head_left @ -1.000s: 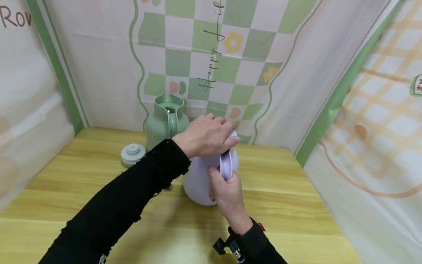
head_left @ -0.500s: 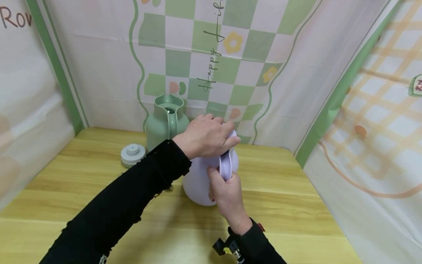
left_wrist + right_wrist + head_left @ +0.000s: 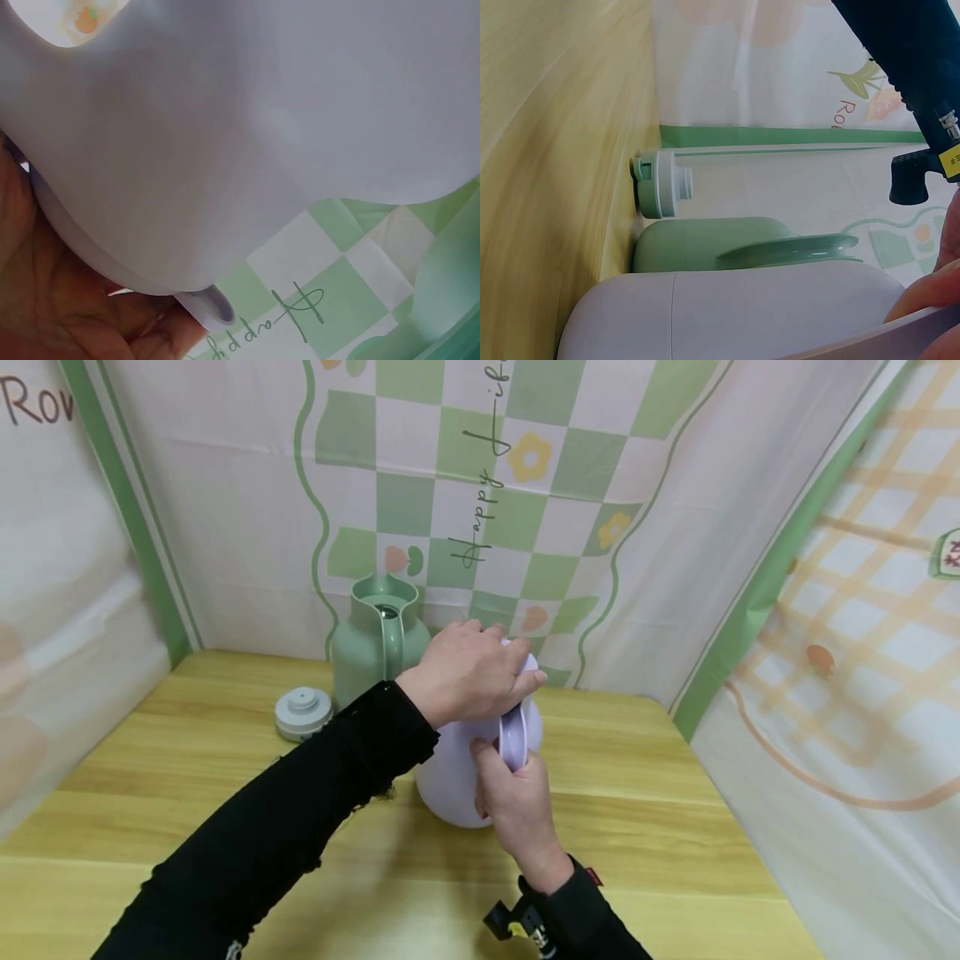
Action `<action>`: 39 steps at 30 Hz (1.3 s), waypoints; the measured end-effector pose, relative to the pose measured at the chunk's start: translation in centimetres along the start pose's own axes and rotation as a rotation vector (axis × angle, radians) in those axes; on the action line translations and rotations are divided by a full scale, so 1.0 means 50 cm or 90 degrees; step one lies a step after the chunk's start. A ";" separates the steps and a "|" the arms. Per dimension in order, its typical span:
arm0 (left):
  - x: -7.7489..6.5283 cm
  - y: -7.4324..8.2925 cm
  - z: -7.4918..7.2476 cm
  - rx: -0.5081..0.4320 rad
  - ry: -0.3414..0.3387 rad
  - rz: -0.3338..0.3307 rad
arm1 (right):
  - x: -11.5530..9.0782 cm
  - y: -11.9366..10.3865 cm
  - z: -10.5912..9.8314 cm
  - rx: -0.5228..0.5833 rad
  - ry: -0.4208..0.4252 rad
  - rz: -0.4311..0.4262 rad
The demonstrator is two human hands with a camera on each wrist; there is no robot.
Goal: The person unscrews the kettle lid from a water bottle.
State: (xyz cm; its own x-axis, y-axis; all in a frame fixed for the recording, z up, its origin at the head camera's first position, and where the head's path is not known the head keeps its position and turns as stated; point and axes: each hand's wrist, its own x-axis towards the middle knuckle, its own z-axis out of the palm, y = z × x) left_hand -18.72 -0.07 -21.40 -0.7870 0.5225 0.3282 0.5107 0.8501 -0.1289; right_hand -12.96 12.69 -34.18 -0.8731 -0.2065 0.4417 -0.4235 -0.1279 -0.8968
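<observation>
A lilac thermos jug point(image 3: 453, 777) stands on the wooden table in front of me. My left hand point(image 3: 476, 668) lies over its top and hides most of it, thumb on the near side of the rim. In the left wrist view the fingers point(image 3: 90, 315) bend around the upper edge of the jug point(image 3: 247, 135). Whether a lid sits under the palm cannot be seen. With my right hand point(image 3: 517, 802) I grip the jug's handle point(image 3: 513, 739), thumb along its left side. The right wrist view shows the jug's pale side point(image 3: 727, 311).
Behind and left is a green thermos jug point(image 3: 378, 656), its top uncovered. A pale grey-green stopper lid point(image 3: 302, 712) lies left of it on the table point(image 3: 637, 827). Printed cloth point(image 3: 480, 510) hangs at the back and both sides.
My left hand and forearm have shifted very slightly on the jug's top. My right hand and the jug stay in place.
</observation>
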 end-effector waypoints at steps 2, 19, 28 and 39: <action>-0.001 0.004 -0.002 0.009 -0.007 -0.012 | 0.000 0.000 0.000 0.000 -0.001 -0.006; 0.002 0.020 -0.012 0.030 -0.027 -0.080 | 0.001 -0.001 -0.004 -0.014 -0.009 -0.007; 0.003 -0.015 -0.016 -0.057 -0.063 -0.034 | 0.001 0.001 -0.003 -0.009 -0.005 -0.006; 0.028 -0.071 0.007 -0.151 -0.091 0.151 | -0.001 -0.001 0.000 0.000 0.020 0.010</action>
State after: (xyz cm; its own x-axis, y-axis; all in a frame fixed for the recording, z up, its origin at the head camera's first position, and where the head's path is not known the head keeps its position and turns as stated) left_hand -21.73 -2.32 -20.83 -0.6683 0.7220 0.1790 0.7382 0.6733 0.0406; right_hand -12.89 12.68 -34.14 -0.8870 -0.1772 0.4264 -0.4094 -0.1253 -0.9037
